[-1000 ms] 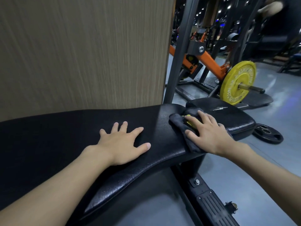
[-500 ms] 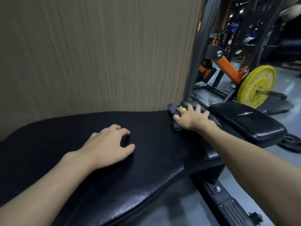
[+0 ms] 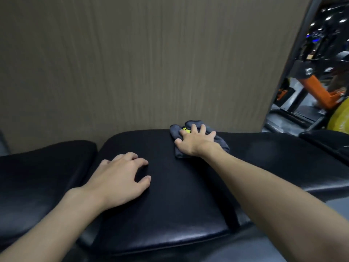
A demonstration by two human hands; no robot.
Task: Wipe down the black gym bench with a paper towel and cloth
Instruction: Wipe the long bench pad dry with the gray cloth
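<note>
A: Bench pad – glossy black. Cloth – dark grey, yellow-green patch.
B: Wall panel – grey-brown, vertical grain. Machine arm orange; weight plate yellow.

Wall close behind bench; open right.

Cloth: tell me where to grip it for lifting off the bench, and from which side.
Grip the cloth at its bunched far edge by the wall, where folds rise above the bench. Come from above with the right hand, which already lies flat on it; curling the fingers probably gathers enough fabric. The near part lies flat, offering little to pinch.
</note>
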